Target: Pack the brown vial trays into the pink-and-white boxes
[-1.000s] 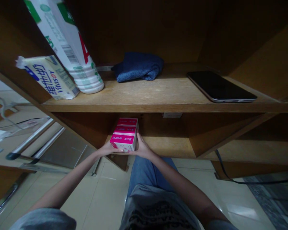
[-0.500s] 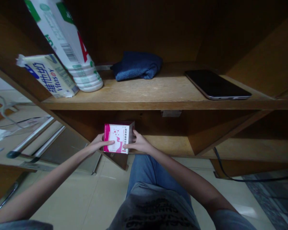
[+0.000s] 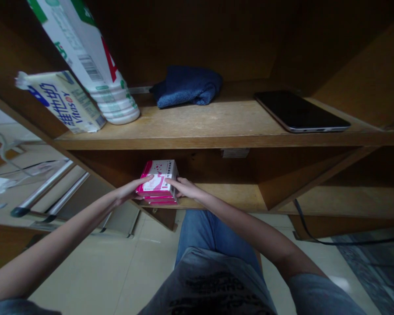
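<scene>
Both of my hands grip a pink and white box [image 3: 157, 180] at the left end of the lower compartment of a wooden cabinet. My left hand [image 3: 134, 189] is closed on its left side, with the thumb over the printed top face. On the opposite side my right hand [image 3: 184, 188] holds it, thumb also on top. The box lies with its printed face upward, and its pink front edge shows, divided by a line, so it may be two boxes stacked. Its underside is hidden, so I cannot tell whether it touches the lower shelf [image 3: 230, 196].
On the upper shelf [image 3: 197, 127] stand a Vitasoy carton [image 3: 64, 100] and a tall white bottle [image 3: 88, 61]. Further right lie a folded blue cloth [image 3: 187, 87] and a black tablet [image 3: 300, 111]. A metal-railed frame [image 3: 49, 188] is at left; a black cable [image 3: 310, 234] hangs at right.
The box has tipped back, from its printed face toward me to that face upward, and moved slightly left. Both hands have kept hold of it. The camera view has shifted slightly.
</scene>
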Available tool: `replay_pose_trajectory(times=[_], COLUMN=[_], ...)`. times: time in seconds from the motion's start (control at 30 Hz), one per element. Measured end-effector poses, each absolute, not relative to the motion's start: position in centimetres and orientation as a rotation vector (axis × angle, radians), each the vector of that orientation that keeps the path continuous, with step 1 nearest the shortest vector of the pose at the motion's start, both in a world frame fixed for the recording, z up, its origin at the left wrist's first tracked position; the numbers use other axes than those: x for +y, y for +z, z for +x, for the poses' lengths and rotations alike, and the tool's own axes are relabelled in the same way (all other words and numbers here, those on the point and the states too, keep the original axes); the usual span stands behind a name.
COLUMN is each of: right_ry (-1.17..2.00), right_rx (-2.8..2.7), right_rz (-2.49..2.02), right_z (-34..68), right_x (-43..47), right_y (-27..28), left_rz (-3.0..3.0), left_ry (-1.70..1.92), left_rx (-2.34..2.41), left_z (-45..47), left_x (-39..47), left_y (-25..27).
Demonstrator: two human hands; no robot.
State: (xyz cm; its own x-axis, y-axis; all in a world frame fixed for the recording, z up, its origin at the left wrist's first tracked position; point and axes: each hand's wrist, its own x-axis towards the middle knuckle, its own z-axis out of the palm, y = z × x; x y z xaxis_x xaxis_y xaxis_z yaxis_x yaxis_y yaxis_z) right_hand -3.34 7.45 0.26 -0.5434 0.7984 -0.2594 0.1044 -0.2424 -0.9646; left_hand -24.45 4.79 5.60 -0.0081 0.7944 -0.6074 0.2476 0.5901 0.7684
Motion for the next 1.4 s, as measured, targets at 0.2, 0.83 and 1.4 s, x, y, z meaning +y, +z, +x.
replay_pose_trajectory(times=[0.2, 0.83, 1.4], right_ry=[1.874, 1.722, 1.683], right_rx=[-1.5, -1.819, -1.798], right_rz=[-1.066, -0.927, -0.881], right_z=[-3.3, -0.6, -1.8], right_x=[6.9, 7.2, 7.4], right_y=[0.8, -0.2, -2.5], left_rz=[0.898, 0.872, 0.874], left_ry=[0.509, 0.51, 0.53], left_rx=[1.603, 1.657, 1.606], left_z=[-24.5, -24.8, -25.3], left_x=[4.7, 4.5, 4.6], left_y=[5.8, 5.2, 4.0])
